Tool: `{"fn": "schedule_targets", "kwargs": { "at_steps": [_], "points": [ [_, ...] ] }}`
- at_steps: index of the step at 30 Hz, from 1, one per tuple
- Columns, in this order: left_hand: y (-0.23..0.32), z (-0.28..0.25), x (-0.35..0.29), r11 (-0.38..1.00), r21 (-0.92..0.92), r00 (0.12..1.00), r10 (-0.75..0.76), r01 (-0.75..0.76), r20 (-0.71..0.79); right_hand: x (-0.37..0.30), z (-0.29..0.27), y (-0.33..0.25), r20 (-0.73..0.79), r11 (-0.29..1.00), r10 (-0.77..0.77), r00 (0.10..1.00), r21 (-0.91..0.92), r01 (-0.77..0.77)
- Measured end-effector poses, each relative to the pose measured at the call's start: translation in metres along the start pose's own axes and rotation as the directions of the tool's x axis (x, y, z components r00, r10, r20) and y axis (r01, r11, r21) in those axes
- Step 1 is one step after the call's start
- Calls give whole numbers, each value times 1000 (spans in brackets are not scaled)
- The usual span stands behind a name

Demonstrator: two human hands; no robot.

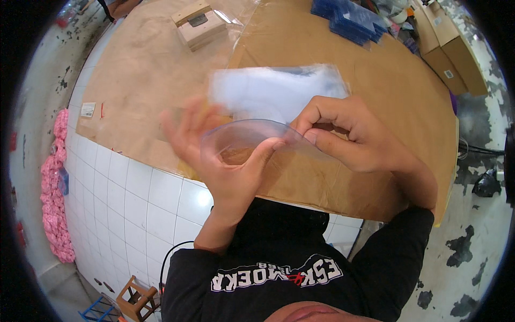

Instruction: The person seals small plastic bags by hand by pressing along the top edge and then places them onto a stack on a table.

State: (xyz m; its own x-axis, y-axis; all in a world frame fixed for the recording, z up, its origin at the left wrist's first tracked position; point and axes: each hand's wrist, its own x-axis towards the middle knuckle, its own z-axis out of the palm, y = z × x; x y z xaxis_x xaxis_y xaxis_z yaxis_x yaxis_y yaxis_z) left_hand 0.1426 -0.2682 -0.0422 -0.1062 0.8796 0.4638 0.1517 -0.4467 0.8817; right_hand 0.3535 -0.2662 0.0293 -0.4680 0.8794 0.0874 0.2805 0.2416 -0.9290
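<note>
A clear, bluish plastic sheet [244, 129] is bent into a curve above the table's near edge. My right hand [348, 134] pinches its right end between thumb and fingers. My left hand [217, 155] has its fingers spread and blurred by motion; its thumb is stretched against the sheet near the right hand's fingertips. Just beyond both hands, a stack of clear plastic sheets [273, 88] lies on the brown-covered table [375, 188], glossy white where it catches light.
A wooden block with a dark metal piece [198, 27] sits at the far left of the table. Blue plastic sheets [351, 21] are piled far right, by a cardboard box [448, 45]. On the tiled floor at left lie a pink bundle [56, 188] and a wooden stool [137, 298].
</note>
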Motion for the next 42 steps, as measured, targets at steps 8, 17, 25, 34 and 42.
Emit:
{"fn": "schedule_targets", "kwargs": {
  "at_steps": [8, 17, 25, 34, 42],
  "points": [
    [12, -15, 12, 700, 404, 781, 622, -589, 62, -6, 9, -24, 11, 964, -23, 1000, -265, 25],
    [34, -33, 25, 445, 258, 513, 701, -858, 496, -3, 10, -23, -20, 1000, 0, 1000, 2, 1],
    [53, -48, 7, 540, 67, 495, 707, -839, 504, 22, -53, 3, -8, 966, 259, 966, -3, -259],
    [56, -47, 9, 515, 14, 420, 682, -857, 599, 69, -47, 58, -171, 817, -63, 983, -574, -48],
    [37, -24, 57, 830, 90, 755, 450, -551, 477, 28, -31, -34, 145, 959, -120, 982, -238, 152]
  ]
}}
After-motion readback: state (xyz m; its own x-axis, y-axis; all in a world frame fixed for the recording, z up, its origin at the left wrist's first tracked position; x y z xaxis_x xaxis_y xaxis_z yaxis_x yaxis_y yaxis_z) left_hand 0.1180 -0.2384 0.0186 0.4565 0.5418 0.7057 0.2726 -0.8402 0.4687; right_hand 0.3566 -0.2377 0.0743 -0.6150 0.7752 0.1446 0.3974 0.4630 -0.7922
